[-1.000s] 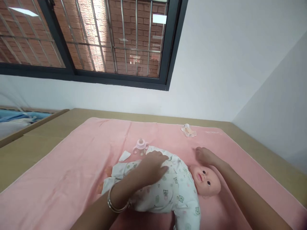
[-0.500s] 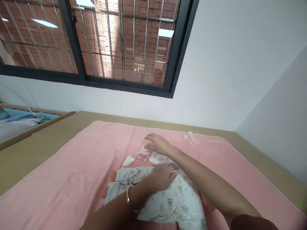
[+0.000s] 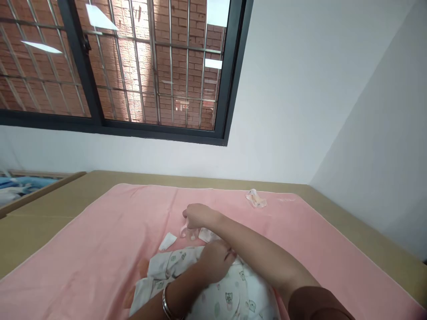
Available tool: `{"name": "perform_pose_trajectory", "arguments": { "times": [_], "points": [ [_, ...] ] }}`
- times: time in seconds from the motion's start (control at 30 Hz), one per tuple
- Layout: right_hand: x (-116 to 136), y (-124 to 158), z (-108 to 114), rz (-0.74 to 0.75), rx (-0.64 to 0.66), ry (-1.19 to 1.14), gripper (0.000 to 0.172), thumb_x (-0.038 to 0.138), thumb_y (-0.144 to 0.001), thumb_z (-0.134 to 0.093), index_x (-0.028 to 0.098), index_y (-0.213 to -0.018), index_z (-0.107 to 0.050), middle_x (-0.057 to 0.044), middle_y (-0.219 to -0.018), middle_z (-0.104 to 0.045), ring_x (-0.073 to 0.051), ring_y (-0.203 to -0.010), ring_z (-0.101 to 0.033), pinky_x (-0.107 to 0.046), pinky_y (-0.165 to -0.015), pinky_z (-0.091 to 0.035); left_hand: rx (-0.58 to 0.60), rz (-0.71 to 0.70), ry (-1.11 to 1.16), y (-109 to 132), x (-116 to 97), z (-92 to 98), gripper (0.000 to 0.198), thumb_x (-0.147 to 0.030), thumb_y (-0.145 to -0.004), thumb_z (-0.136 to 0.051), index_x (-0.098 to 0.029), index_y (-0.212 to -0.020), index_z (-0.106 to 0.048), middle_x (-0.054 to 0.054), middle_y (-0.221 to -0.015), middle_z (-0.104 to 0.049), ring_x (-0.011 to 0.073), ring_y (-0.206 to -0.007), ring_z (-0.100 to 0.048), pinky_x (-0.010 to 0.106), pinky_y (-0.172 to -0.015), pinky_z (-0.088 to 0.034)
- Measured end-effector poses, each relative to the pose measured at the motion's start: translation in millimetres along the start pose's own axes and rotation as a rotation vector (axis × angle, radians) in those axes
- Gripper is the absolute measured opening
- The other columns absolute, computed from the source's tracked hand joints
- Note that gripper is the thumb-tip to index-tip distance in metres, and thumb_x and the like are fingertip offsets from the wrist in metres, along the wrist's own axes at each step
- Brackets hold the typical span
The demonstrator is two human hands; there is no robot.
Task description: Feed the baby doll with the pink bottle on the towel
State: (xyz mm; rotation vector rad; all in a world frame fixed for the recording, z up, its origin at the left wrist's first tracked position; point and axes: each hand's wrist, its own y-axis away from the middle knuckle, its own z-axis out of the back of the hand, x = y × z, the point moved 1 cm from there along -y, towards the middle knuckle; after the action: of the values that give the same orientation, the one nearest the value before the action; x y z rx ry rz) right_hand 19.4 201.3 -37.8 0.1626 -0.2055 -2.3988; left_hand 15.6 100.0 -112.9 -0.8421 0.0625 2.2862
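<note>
Head view: pink blanket [image 3: 100, 249] over a tan platform [image 3: 43, 226], barred window [image 3: 151, 66] and white wall [image 3: 293, 89] behind — the doll [image 3: 235, 291] lies on it, long axis crosswise, feet [image 3: 143, 268] leftward, left hand [image 3: 217, 261] atop. Right hand [image 3: 200, 216] covers the bottle [image 3: 192, 233] just beyond — can't tell whether either grip is clamped.

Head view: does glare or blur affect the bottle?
In the head view, bright white glare lies on the window, away from the bottle; same head view, the bottle looks soft and pale, its top hidden by the right hand.
</note>
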Motion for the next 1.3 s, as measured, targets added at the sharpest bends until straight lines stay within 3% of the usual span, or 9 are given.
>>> {"name": "perform_pose_trajectory", "arguments": {
  "times": [0.23,0.43,0.53,0.67,0.8,0.93,1.13,1.2,1.3],
  "points": [
    [2,0,5,0.032,0.135,0.043,0.037,0.02,-0.067,-0.068,0.014,-0.104,-0.068,-0.011,-0.098,-0.068,-0.021,-0.086,-0.063,-0.03,-0.073,-0.051,0.035,0.025,-0.045,2,4,-4.2,0.028,-0.037,-0.097,-0.058,-0.015,-0.114,-0.063,0.008,-0.116,-0.065,0.0207,-0.105,-0.064,0.044,-0.094,-0.054],
    [-14,41,17,-0.029,-0.092,-0.097,0.038,0.029,-0.07,-0.066,0.017,-0.106,-0.068,-0.01,-0.104,-0.068,-0.02,-0.089,-0.062,-0.027,-0.07,-0.045,0.045,0.028,-0.013,2,6,-4.1,0.033,-0.037,-0.098,-0.057,-0.018,-0.125,-0.059,0.01,-0.127,-0.061,0.0232,-0.115,-0.06,0.048,-0.1,-0.051],
    [-38,78,31,-0.188,-0.216,-0.171,0.027,0.033,-0.073,-0.063,0.017,-0.094,-0.069,-0.009,-0.094,-0.069,-0.019,-0.085,-0.062,-0.026,-0.069,-0.042,0.046,0.053,0.0,3,5,-3.4,0.033,-0.037,-0.098,-0.057,-0.018,-0.125,-0.059,0.01,-0.129,-0.06,0.0234,-0.116,-0.06,0.049,-0.101,-0.05],
    [-96,125,34,-0.6,-0.184,-0.293,0.036,0.022,-0.064,-0.064,0.022,-0.1,-0.068,-0.006,-0.094,-0.07,-0.017,-0.078,-0.063,-0.026,-0.068,-0.043,0.035,0.081,0.006,4,5,-3.0,0.033,-0.038,-0.097,-0.057,-0.018,-0.123,-0.06,0.01,-0.128,-0.06,0.0236,-0.116,-0.06,0.049,-0.102,-0.049],
    [-156,166,9,-0.926,-0.039,-0.324,0.021,0.012,-0.058,-0.06,0.011,-0.078,-0.066,-0.009,-0.064,-0.061,-0.02,-0.057,-0.06,-0.032,-0.062,-0.045,0.031,0.082,0.013,3,7,-4.4,0.033,-0.038,-0.097,-0.058,-0.018,-0.124,-0.06,0.01,-0.129,-0.06,0.0238,-0.117,-0.059,0.049,-0.103,-0.049],
    [-183,191,-25,-1.037,0.053,-0.37,0.02,0.014,-0.055,-0.062,0.009,-0.074,-0.065,-0.006,-0.057,-0.057,-0.019,-0.053,-0.058,-0.033,-0.062,-0.048,0.039,0.079,0.014,3,11,-6.5,0.033,-0.038,-0.097,-0.058,-0.018,-0.124,-0.06,0.01,-0.129,-0.06,0.0241,-0.118,-0.059,0.05,-0.103,-0.048],
    [-175,192,-45,-0.978,0.043,-0.419,0.031,0.018,-0.059,-0.066,0.009,-0.088,-0.067,-0.011,-0.081,-0.066,-0.017,-0.068,-0.063,-0.027,-0.066,-0.047,0.039,0.082,0.008,5,9,-5.0,0.033,-0.038,-0.098,-0.057,-0.018,-0.123,-0.06,0.01,-0.128,-0.061,0.0236,-0.117,-0.059,0.049,-0.102,-0.049],
    [-172,192,-44,-0.947,0.012,-0.442,0.049,0.022,-0.062,-0.068,0.013,-0.11,-0.064,-0.012,-0.1,-0.068,-0.016,-0.073,-0.063,-0.027,-0.067,-0.047,0.04,0.082,0.005,5,8,-3.5,0.033,-0.038,-0.098,-0.057,-0.018,-0.124,-0.06,0.01,-0.128,-0.061,0.0236,-0.117,-0.06,0.049,-0.102,-0.049],
    [-173,199,-42,-0.897,-0.035,-0.484,0.079,0.04,-0.067,-0.071,0.023,-0.139,-0.043,-0.011,-0.115,-0.065,-0.018,-0.081,-0.064,-0.029,-0.069,-0.048,0.047,0.077,-0.002,6,7,-2.0,0.033,-0.038,-0.098,-0.057,-0.018,-0.125,-0.059,0.01,-0.129,-0.06,0.0238,-0.117,-0.059,0.049,-0.103,-0.049]
  ]
}}
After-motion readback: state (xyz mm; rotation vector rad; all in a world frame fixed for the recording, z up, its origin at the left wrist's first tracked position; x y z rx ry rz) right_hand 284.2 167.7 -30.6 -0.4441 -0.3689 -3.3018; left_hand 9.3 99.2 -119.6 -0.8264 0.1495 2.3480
